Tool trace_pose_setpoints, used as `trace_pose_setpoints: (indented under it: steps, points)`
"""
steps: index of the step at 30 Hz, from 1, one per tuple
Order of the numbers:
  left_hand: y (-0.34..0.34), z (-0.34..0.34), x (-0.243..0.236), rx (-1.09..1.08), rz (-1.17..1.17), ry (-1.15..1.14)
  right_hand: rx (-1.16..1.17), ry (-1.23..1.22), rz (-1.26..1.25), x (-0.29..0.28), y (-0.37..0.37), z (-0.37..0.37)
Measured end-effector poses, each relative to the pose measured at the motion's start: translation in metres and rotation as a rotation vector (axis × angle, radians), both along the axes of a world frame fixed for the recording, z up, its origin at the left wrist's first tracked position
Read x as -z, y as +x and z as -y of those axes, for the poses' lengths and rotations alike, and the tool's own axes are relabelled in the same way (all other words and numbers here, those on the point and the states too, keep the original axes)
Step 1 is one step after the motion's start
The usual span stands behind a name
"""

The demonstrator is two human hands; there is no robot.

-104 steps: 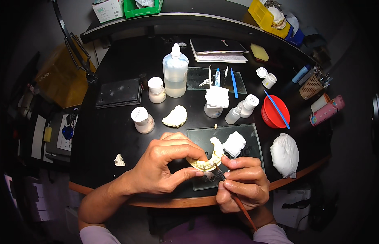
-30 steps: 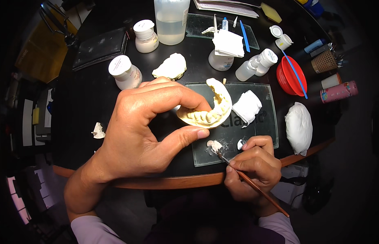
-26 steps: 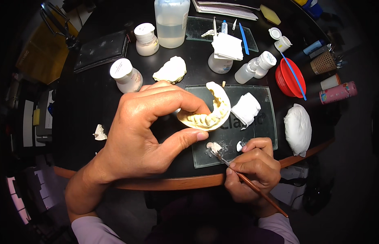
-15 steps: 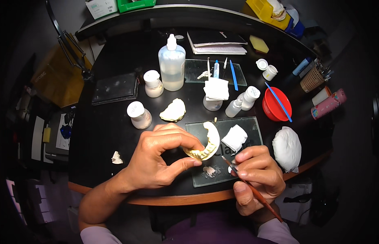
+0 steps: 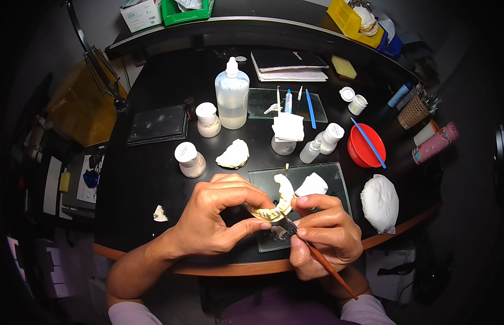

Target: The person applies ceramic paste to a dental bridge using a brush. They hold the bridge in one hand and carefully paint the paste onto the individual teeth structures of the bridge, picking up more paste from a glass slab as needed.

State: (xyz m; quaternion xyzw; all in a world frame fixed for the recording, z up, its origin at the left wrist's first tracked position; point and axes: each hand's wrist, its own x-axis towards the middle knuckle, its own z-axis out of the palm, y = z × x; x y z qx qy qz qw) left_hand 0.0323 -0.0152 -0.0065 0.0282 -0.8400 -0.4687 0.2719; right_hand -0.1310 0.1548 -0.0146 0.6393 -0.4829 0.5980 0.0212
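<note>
My left hand (image 5: 222, 214) pinches a cream-coloured dental model (image 5: 285, 190), a curved arch with teeth, between thumb and fingers. In my right hand (image 5: 329, 234) is a thin brush (image 5: 323, 260) with a reddish-brown wooden handle, gripped between thumb and fingers. The brush tip meets the teeth at the model's near side, or is very close to it. Beneath both hands lies a glass slab (image 5: 331, 179) with a smear of pale paste (image 5: 279, 233) and a folded white tissue (image 5: 312, 184) on it. My right fingers hide part of the tissue.
Beyond the hands stand a large squeeze bottle (image 5: 232, 97), powder jars (image 5: 191, 160) and a small dropper bottle (image 5: 310, 151). Another cream model piece (image 5: 233, 154) lies left of the slab. To the right are a red bowl (image 5: 365, 150) and a white wrapped bundle (image 5: 380, 204).
My right hand has moved left and brought the brush tip to the model. The left hand still holds the model in nearly the same place. The whole view has shifted slightly.
</note>
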Motion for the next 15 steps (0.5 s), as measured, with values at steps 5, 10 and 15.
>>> trace_pose_setpoints:
  steps: [5,10,15]
  points:
    - [0.0010,-0.0006,0.0006,-0.003,-0.001,-0.009,0.017,-0.009,-0.007,0.0032,0.0016,-0.0009]
    - [0.0015,-0.0016,-0.0002,-0.006,0.003,-0.010,0.027,-0.012,-0.022,0.0032,0.0027,-0.0019]
    - [0.0010,-0.0018,-0.0004,-0.003,0.004,-0.006,0.034,-0.014,-0.020,0.0042,0.0029,-0.0014]
